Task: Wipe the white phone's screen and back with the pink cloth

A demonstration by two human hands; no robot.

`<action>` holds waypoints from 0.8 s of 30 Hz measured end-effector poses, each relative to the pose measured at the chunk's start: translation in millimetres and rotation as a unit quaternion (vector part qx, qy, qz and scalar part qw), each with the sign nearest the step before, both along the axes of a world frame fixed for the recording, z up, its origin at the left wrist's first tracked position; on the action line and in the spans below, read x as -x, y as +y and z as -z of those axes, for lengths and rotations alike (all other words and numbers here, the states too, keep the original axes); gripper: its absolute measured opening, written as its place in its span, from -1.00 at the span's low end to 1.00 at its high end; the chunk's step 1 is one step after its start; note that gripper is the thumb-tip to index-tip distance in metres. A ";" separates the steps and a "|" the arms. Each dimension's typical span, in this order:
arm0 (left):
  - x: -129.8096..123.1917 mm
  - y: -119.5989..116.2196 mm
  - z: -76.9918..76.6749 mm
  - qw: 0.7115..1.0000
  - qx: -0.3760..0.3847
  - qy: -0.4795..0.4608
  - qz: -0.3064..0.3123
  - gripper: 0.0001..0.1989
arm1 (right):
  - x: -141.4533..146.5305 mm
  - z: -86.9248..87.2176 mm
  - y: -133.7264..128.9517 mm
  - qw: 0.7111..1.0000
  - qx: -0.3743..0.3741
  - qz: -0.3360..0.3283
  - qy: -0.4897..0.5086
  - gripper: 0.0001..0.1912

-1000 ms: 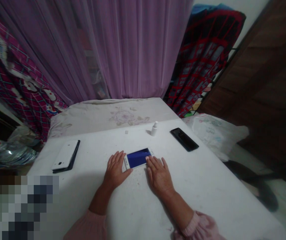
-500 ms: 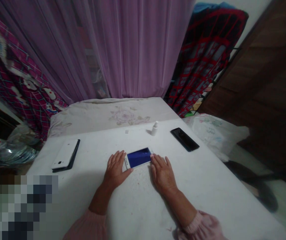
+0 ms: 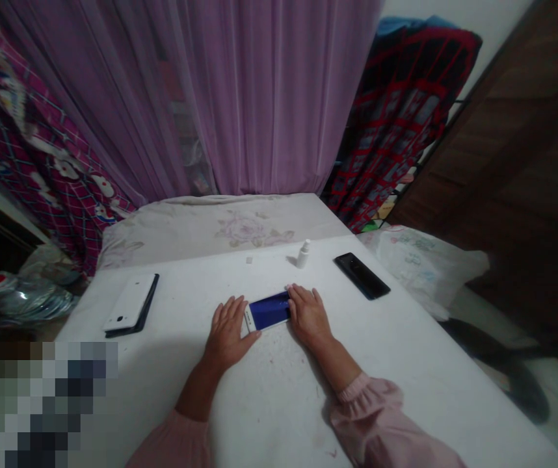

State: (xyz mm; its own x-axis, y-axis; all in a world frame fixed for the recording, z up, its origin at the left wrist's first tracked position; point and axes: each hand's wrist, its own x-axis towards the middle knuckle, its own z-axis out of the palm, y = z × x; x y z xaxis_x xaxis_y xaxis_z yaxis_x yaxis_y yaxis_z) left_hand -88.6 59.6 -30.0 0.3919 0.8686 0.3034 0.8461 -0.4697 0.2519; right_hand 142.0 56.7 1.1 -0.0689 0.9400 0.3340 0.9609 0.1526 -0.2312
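A white smartphone (image 3: 270,311) with a blue-lit screen lies face up on the white-covered table, slightly tilted. My left hand (image 3: 227,331) grips its left end, thumb along the near edge and fingers against the end. My right hand (image 3: 309,316) rests over the right part of the phone, fingers stretched forward and covering that end. Whether anything thin lies under those fingers is hidden. Beyond the phone stands a small white spray bottle (image 3: 303,254). A small pale square piece (image 3: 249,260) lies left of the bottle.
A black phone (image 3: 361,275) lies to the right. On the left, a white phone (image 3: 130,302) rests on a dark one. Past the table edges are a large water bottle (image 3: 28,294) and a white plastic bag (image 3: 420,263). Purple curtains (image 3: 269,97) hang behind.
My right hand has slid left and forward from the phone's right end onto its screen, covering more of it. My left hand keeps its place on the phone.
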 end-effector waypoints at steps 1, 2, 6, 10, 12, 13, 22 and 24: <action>-0.3 -0.1 0.1 1.000 -0.002 -0.001 -0.001 -0.35 | -1.0 1.0 -3.3 1.000 -0.004 -0.001 0.000 -0.57; -0.5 -0.2 0.2 1.000 -0.003 -0.001 -0.003 -0.35 | -2.4 2.2 -7.8 1.000 -0.008 -0.003 0.001 -0.57; -1.0 -0.4 0.0 1.000 0.002 0.005 -0.006 -0.35 | -11.0 7.5 -30.9 1.000 -0.016 -0.006 0.000 -0.56; -0.8 -0.2 -0.2 1.000 0.007 0.007 -0.002 -0.36 | -16.9 10.1 -45.9 1.000 -0.022 -0.012 -0.004 -0.55; -0.4 0.2 0.0 1.000 0.006 0.007 0.001 -0.36 | -16.4 9.7 -45.3 1.000 -0.027 -0.007 -0.003 -0.56; -0.2 0.4 0.2 1.000 0.007 0.007 0.003 -0.36 | -15.4 9.1 -42.8 1.000 -0.026 -0.005 -0.003 -0.57; -1.1 -0.2 -1.6 1.000 0.022 0.013 0.006 -0.35 | -4.0 4.3 0.3 1.000 -0.002 0.008 0.011 -0.58; -1.1 -0.6 -1.7 1.000 0.021 0.011 0.008 -0.35 | -3.6 4.7 1.6 1.000 -0.004 0.006 0.010 -0.58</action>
State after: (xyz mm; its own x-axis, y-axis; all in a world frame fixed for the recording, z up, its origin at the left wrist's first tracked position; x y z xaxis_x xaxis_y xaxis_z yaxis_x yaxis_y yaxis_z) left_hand -87.4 59.0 -28.3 0.4116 0.8743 0.2573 0.8444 -0.4721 0.2533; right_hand 145.7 58.4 -3.6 -0.0506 0.9382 0.3423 0.9579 0.1426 -0.2492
